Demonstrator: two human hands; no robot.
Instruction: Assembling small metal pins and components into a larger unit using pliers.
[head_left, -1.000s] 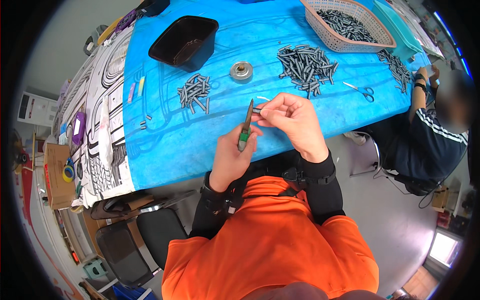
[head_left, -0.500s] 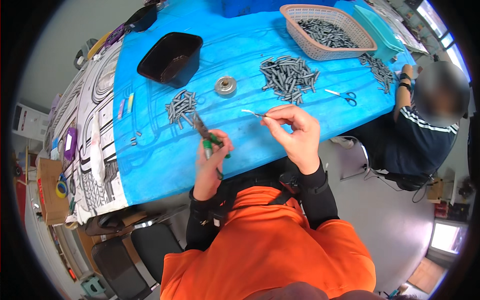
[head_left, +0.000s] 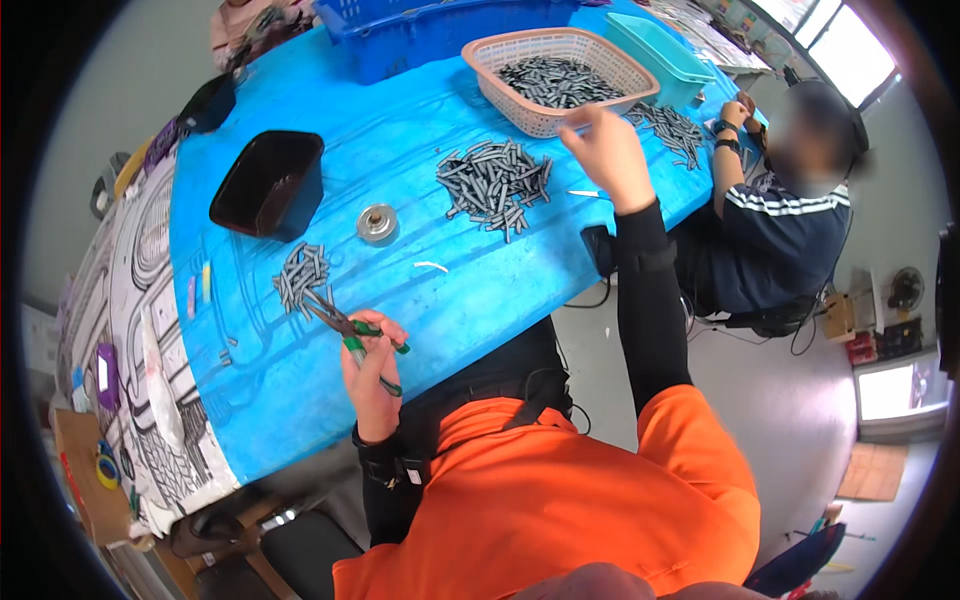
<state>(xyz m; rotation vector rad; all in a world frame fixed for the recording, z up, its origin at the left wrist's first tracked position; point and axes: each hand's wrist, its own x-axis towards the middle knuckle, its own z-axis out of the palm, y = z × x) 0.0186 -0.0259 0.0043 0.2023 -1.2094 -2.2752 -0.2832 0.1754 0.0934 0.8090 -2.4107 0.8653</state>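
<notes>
A round tin (head_left: 377, 225) sits on the table (head_left: 470, 320). On the person's side of the tin, the left hand (head_left: 370, 375) has its fingers wrapped around green-handled pliers (head_left: 330, 317). A small heap of gray bits (head_left: 301, 275) lies left of the tin, and a big heap (head_left: 495, 187) lies right of it. Far to the tin's right, the right hand (head_left: 612, 158) is up by the pink basket (head_left: 533, 120). Its fingers are curled, but I cannot tell if they hold anything.

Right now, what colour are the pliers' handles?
The handles are green, best seen in the head view.
</notes>
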